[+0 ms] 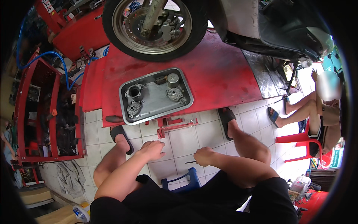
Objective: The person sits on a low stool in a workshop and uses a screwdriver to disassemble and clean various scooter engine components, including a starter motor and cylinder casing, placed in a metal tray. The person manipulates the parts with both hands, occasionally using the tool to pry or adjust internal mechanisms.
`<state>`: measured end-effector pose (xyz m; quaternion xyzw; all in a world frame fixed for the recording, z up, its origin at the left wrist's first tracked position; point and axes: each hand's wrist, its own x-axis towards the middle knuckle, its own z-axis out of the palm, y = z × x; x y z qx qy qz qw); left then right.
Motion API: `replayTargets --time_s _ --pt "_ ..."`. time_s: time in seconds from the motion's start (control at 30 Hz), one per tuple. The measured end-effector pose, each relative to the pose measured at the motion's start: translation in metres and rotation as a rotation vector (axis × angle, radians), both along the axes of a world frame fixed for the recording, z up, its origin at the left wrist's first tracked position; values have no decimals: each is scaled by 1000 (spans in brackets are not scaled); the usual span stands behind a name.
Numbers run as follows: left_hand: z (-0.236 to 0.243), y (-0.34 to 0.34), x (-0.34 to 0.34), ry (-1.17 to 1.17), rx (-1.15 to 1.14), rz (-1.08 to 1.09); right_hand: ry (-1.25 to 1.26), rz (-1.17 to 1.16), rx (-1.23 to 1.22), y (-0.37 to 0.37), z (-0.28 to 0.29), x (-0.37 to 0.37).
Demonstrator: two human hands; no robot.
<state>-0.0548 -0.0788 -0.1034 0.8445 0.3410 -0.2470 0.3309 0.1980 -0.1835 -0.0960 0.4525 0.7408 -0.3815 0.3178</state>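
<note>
My left hand (152, 150) hangs over the tiled floor between my knees, thumb and fingers slightly apart, with nothing visible in it. To its right, my right hand (204, 156) is closed on a thin dark rod-like tool (190, 162), whose end sticks out leftward; the rest is hidden in the fist. Beyond both hands, a metal tray (154, 105) rests on a red lift platform. Inside lie a ring-shaped metal housing (133, 92), a cast metal part (134, 108), a small electric motor (172, 78) and another cast housing (175, 95). Neither hand touches the tray.
A scooter's front wheel (154, 56) stands on the red platform (223, 71) behind the tray. At left is a red tool cart (54, 112) with a blue hose (61, 58). A blue stool (192, 177) is beneath me. Another person sits on a red chair (304, 141) at right.
</note>
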Motion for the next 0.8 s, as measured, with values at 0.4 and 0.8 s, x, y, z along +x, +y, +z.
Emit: replayTargets --time_s 0.4,0.8 --pt "12 -4 28 430 -256 -137 540 -1030 -431 38 18 7" --pt "-5 -8 25 276 -170 -97 953 -1373 -479 49 30 10"
